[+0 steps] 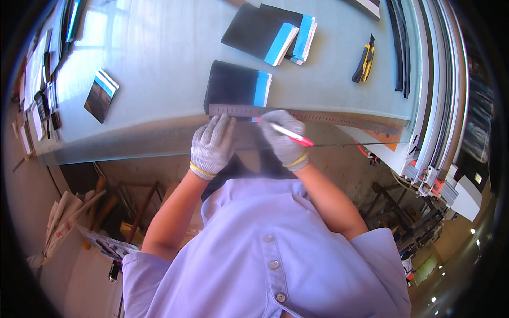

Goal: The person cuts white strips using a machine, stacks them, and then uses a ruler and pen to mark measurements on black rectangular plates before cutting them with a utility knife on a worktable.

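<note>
Both my hands wear light grey knitted gloves with yellow cuffs. A long steel ruler [339,118] lies across the near part of the table, along the lower edge of a stack of black sheets with blue and white strips [233,85]. My left hand [212,144] rests with its fingers stretched out at the ruler's left end. In my right hand [280,146] is a red-and-white pen [286,131]. Its red tip points left, just below the ruler, beside a small blue patch. The sheet under my hands is partly hidden.
Two overlapping stacks of black sheets [254,32] lie farther back. A yellow-and-black utility knife [363,63] is at the right, near long black strips [400,47]. A small dark piece [101,98] lies left. Metal rails [442,79] border the table's right side.
</note>
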Demonstrator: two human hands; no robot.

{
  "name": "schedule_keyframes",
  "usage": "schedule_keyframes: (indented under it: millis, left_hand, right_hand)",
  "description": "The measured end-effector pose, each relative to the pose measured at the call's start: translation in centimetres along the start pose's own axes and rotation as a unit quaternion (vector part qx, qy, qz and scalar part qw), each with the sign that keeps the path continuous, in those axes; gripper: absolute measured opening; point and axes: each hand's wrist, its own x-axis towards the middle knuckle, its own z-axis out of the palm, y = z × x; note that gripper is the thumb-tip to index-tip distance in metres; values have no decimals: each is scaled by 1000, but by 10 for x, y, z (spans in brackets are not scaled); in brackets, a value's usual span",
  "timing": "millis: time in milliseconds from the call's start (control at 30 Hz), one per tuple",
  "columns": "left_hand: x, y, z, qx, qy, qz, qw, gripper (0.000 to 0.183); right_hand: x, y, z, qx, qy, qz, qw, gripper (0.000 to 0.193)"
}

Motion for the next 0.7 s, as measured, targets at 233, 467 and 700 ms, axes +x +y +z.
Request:
schedule_keyframes:
  millis: [233,467,700]
  left_hand:
    - [-2,3,-1,-11,6,-13,1000,58]
    - [0,6,-7,-14,4,-23,1000,58]
    - [36,31,-27,-31,15,-7,999,59]
  right_hand:
    - [-23,61,-130,-405,97,-112,902,53]
    - [-88,97,-189,-561,-80,-86,819,50]
    - [-103,63,-191,-315,47,3,948,32]
